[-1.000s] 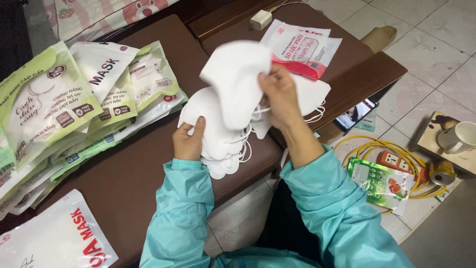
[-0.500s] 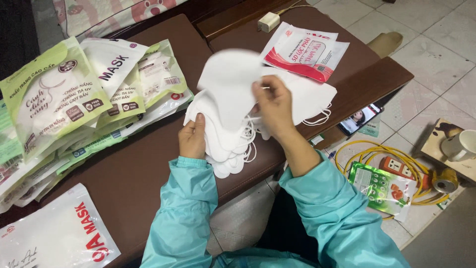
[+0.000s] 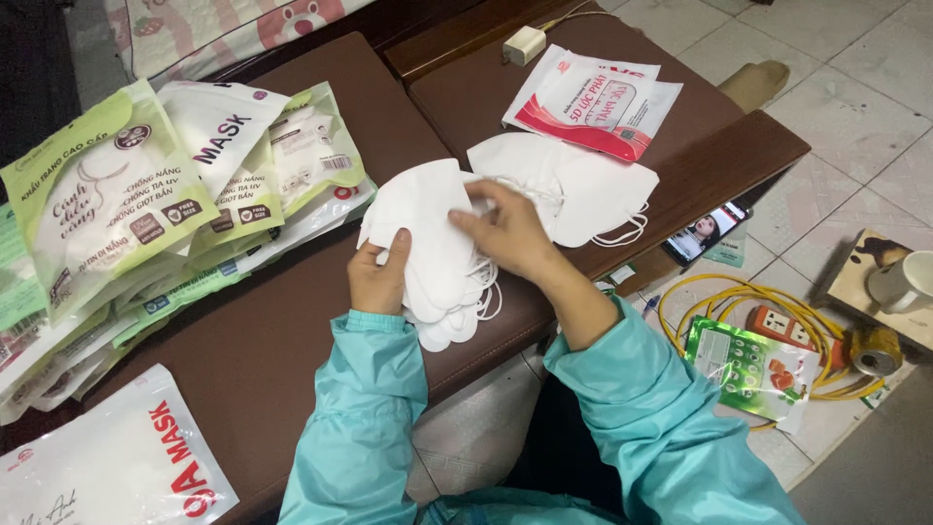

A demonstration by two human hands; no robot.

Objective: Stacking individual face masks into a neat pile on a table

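Lowered since a second ago, the raised white mask now lies back on the stack of white masks, which the person holds just above the brown tabletop.

Head view: the left hand grips the stack from its lower left edge, thumb pressed on top and the other fingers hidden beneath. The right hand rests at three o'clock of the stack, fingers drawn together and pinching the top mask's edge. A second pile of masks lies at two o'clock of the hands, touching the right hand's far side, ear loops trailing off toward the table edge. A red-and-white packet sits beyond it at one o'clock. Green-and-white mask packets fan out at ten o'clock, and another white packet lies at seven o'clock. On the tiled floor at four o'clock lie a phone, a yellow cable and a mug.

Squaring the edges well seems to call for a firm left thumb while the right fingers move one layer only.
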